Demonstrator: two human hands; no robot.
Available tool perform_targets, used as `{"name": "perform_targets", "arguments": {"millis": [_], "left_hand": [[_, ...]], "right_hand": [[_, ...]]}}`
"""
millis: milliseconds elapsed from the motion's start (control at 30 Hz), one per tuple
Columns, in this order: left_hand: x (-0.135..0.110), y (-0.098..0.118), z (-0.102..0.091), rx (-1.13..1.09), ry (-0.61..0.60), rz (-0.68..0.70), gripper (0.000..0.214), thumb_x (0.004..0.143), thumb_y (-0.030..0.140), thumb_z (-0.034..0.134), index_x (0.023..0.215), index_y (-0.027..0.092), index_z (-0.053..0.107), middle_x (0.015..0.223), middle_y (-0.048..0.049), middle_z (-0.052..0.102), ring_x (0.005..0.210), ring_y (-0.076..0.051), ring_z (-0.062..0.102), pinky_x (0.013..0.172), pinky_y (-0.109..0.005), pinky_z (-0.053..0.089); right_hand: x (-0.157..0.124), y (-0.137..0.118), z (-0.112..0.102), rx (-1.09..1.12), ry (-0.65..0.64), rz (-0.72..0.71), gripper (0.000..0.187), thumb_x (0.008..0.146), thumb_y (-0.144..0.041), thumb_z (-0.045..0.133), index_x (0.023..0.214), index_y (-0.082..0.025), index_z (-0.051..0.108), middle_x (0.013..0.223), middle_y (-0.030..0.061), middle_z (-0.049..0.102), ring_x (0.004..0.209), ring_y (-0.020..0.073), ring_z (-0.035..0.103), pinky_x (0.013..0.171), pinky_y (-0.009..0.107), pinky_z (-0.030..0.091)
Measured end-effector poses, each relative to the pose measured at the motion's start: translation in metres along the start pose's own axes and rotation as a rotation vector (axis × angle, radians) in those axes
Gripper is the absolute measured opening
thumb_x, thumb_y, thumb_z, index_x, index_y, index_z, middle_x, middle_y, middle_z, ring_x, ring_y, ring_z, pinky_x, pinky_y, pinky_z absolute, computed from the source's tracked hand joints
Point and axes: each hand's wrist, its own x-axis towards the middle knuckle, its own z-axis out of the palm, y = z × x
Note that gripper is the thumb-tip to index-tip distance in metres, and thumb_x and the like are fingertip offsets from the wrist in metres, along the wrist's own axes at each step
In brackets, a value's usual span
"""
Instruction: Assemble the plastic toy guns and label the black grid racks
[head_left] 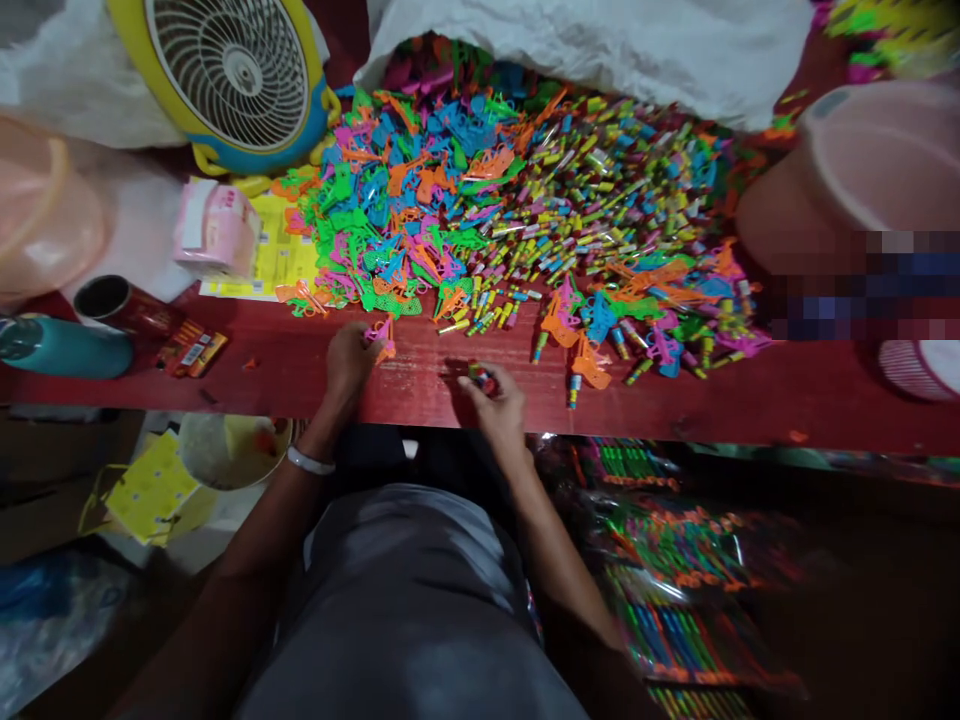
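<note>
My left hand [350, 360] is at the near edge of the pile, its fingers closed on a small pink and orange plastic piece [385, 338]. To its right, my right hand [501, 400] hovers low over the red table [420, 385], thumb and fingers pinching a small tube with a colourful label [481, 378]. Beyond both hands spreads a heap of bright plastic pieces [420, 180]. Many small labelled tubes [592, 190] lie heaped on its right side. Several plastic pieces with tubes attached [589, 360] rest near the table's front, right of my right hand.
A yellow and blue fan [244, 80] stands at the back left. Pink tubs [825, 190] flank the heap. A tissue pack [217, 230], a brown can [124, 305] and a teal bottle [71, 347] sit left. Filled clear bags [675, 540] lie below the table at right.
</note>
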Motion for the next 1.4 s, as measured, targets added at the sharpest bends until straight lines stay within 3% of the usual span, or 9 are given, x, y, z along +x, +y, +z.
{"name": "perform_targets", "arguments": {"millis": [167,267,400,533,633,767,1000,1200,1400], "left_hand": [[-0.040,0.014,0.003,-0.376,-0.263,-0.055,0.027,0.079,0.042,0.076,0.071,0.017,0.069,0.064,0.0021,0.059,0.068,-0.015,0.053,0.066,-0.027,0.038],[-0.055,0.022,0.004,-0.434,-0.366,-0.043,0.031,0.074,0.048,0.079,0.071,0.017,0.071,0.066,0.0016,0.061,0.069,-0.015,0.054,0.066,-0.026,0.040],[-0.062,0.023,0.008,-0.622,-0.514,-0.173,0.037,0.063,0.048,0.086,0.073,0.017,0.070,0.068,0.0011,0.062,0.068,-0.014,0.056,0.069,-0.027,0.044],[-0.067,0.023,0.014,-0.736,-0.420,-0.260,0.039,0.062,0.047,0.087,0.075,0.017,0.068,0.071,-0.0001,0.064,0.071,-0.015,0.059,0.072,-0.028,0.047],[-0.072,0.022,0.018,-0.783,-0.359,-0.277,0.038,0.066,0.049,0.084,0.079,0.018,0.066,0.075,0.0002,0.064,0.073,-0.014,0.059,0.072,-0.027,0.049],[-0.078,0.018,0.023,-0.719,-0.326,-0.203,0.036,0.073,0.049,0.080,0.084,0.019,0.064,0.079,0.0010,0.063,0.074,-0.014,0.059,0.072,-0.027,0.049],[-0.080,0.016,0.025,-0.554,-0.180,-0.093,0.030,0.078,0.040,0.079,0.075,0.020,0.057,0.073,0.0023,0.059,0.069,-0.013,0.054,0.070,-0.027,0.047],[-0.082,0.021,0.028,-0.561,-0.089,-0.062,0.030,0.080,0.036,0.077,0.074,0.022,0.051,0.073,0.0037,0.053,0.069,-0.013,0.050,0.069,-0.027,0.043],[-0.083,0.021,0.028,-0.494,-0.023,-0.019,0.023,0.084,0.032,0.076,0.083,0.021,0.055,0.082,0.0016,0.055,0.077,-0.015,0.053,0.075,-0.028,0.043]], "right_hand": [[-0.010,-0.015,0.036,0.100,-0.220,0.023,0.036,0.082,-0.051,0.073,0.106,-0.024,0.072,0.101,0.0054,0.076,0.085,0.0213,0.069,0.082,0.035,0.056],[-0.010,-0.021,0.038,0.134,-0.301,0.022,0.035,0.084,-0.050,0.070,0.106,-0.024,0.074,0.099,0.0040,0.076,0.080,0.0201,0.069,0.080,0.034,0.056],[-0.010,-0.020,0.028,0.147,-0.294,0.019,0.033,0.082,-0.049,0.070,0.103,-0.024,0.075,0.097,0.0029,0.076,0.085,0.0200,0.069,0.082,0.033,0.055],[-0.014,-0.019,0.015,0.119,-0.224,0.091,0.036,0.082,-0.050,0.073,0.105,-0.023,0.075,0.090,0.0016,0.075,0.072,0.0179,0.065,0.074,0.033,0.055],[-0.019,-0.021,0.012,0.109,-0.235,0.060,0.034,0.082,-0.050,0.074,0.105,-0.025,0.076,0.097,0.0029,0.077,0.083,0.0206,0.069,0.083,0.035,0.056],[-0.024,-0.022,0.016,0.099,-0.275,0.030,0.031,0.085,-0.047,0.071,0.106,-0.026,0.077,0.105,0.0044,0.079,0.093,0.0229,0.072,0.089,0.038,0.057],[-0.022,-0.025,0.013,0.096,-0.227,-0.007,0.027,0.086,-0.043,0.072,0.106,-0.026,0.077,0.109,0.0052,0.079,0.102,0.0244,0.072,0.097,0.041,0.056],[-0.020,-0.027,0.012,0.104,-0.240,-0.015,0.026,0.084,-0.046,0.075,0.102,-0.027,0.078,0.108,0.0054,0.079,0.103,0.0255,0.072,0.098,0.043,0.056],[-0.019,-0.031,0.012,0.200,-0.262,0.134,0.037,0.081,-0.052,0.077,0.105,-0.024,0.076,0.105,0.0044,0.076,0.077,0.0180,0.068,0.067,0.031,0.057]]}}
